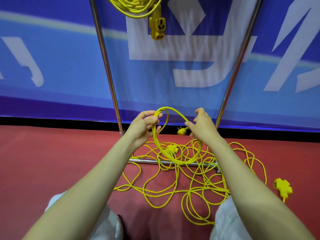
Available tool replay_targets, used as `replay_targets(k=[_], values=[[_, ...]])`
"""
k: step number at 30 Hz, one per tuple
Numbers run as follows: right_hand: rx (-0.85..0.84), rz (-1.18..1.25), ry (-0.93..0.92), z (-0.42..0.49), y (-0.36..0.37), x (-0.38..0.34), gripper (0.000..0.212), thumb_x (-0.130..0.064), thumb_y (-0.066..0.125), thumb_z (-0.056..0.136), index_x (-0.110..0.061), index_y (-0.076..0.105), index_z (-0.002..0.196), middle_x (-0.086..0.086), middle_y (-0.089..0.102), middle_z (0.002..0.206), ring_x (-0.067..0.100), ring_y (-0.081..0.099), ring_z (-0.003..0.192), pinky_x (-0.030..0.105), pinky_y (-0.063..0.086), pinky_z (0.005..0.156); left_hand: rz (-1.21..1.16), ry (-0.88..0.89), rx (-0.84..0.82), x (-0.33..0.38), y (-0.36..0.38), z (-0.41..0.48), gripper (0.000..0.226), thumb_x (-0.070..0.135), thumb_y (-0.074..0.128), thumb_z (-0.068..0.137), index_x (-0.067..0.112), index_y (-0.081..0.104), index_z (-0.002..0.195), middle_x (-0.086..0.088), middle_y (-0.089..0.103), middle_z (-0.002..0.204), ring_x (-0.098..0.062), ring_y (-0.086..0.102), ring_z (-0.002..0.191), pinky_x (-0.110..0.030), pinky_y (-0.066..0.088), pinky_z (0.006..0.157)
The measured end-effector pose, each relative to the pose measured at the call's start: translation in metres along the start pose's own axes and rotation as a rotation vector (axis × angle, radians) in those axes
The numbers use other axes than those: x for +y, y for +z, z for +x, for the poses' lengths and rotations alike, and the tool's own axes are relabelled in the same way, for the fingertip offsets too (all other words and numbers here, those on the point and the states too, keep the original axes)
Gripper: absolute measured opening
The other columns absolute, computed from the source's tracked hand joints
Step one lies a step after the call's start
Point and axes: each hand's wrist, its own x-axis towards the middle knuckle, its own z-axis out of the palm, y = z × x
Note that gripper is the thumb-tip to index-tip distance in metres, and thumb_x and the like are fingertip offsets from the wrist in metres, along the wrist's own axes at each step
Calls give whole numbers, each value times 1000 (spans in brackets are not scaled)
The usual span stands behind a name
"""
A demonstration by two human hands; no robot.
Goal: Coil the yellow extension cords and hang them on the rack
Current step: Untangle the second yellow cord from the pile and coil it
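Yellow coil (187,162) hangs between left grip (143,127) and right grip (202,126).

A blue banner (69,66) with large white lettering backs a red floor (52,161), a black strip (52,121) between.

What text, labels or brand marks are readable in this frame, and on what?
No text can be read.
Blue fabric banner: large white shapes, cropped parts of characters or a logo, not readable.
Hanging yellow plastic socket block: black slots only, no legible marking.
Yellow plastic socket block on the red floor: small dark mark, too small to read.
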Motion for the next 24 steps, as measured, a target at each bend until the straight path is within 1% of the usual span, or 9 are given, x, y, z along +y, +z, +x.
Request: replay_targets(k=[2,5,7,9,12,18,20,22,24], values=[[-65,-207,31,2,-4,7,40,-25,61,91,-5,47,122,15,65,104,28,66,83,34,52,78,64,21,-38,-1,3,-3,19,-2,52,93,15,54,99,0,73,91,-10,61,77,-33,55,77],[-286,52,134,-2,-11,10,25,-16,60,91,-3,58,112,8,64,66,16,58,52,25,47,56,74,40,-31,-1,3,-4,18,-3,53,93,14,54,99,-1,73,92,-11,61,79,-34,55,80],[-398,138,158,-4,-14,13,25,-4,59,88,-4,59,114,7,59,67,15,49,49,23,41,46,52,41,-19,-2,1,-4,17,-2,53,93,14,54,98,-2,73,90,-13,61,79,-35,55,79],[-459,115,140,-5,-15,15,31,2,58,86,-10,59,115,5,59,68,15,47,54,22,37,47,49,45,-14,-3,2,-4,17,-2,54,92,14,55,98,-2,74,90,-13,61,80,-35,54,80],[-377,195,135,0,-15,16,30,-3,63,86,-15,60,113,3,62,66,17,52,62,29,41,61,50,58,-15,-1,3,-4,16,-2,54,92,14,55,97,-3,73,93,-13,61,78,-36,55,82],[-370,590,322,8,-12,10,23,-3,50,94,-13,51,115,-1,45,52,10,48,42,21,42,44,140,59,-41,4,-2,-1,20,-5,56,90,14,56,99,-4,73,94,-15,64,82,-35,58,78],[-366,755,342,11,-15,8,21,-5,46,96,-16,52,113,0,53,59,11,59,48,21,46,50,120,32,-8,6,-4,2,28,-7,56,89,15,57,106,-6,73,94,-16,67,81,-34,59,75],[-367,977,410,15,-19,8,15,-8,47,96,-16,57,105,3,66,76,13,68,68,24,49,65,102,-5,6,9,-6,5,37,-10,56,87,15,58,114,-9,72,94,-15,69,76,-34,60,73],[-363,1148,480,19,-21,9,11,-12,50,94,-13,60,99,6,68,92,15,67,85,29,49,77,149,-30,-15,12,-8,7,43,-13,55,86,15,60,118,-9,72,92,-14,70,75,-36,60,76]])
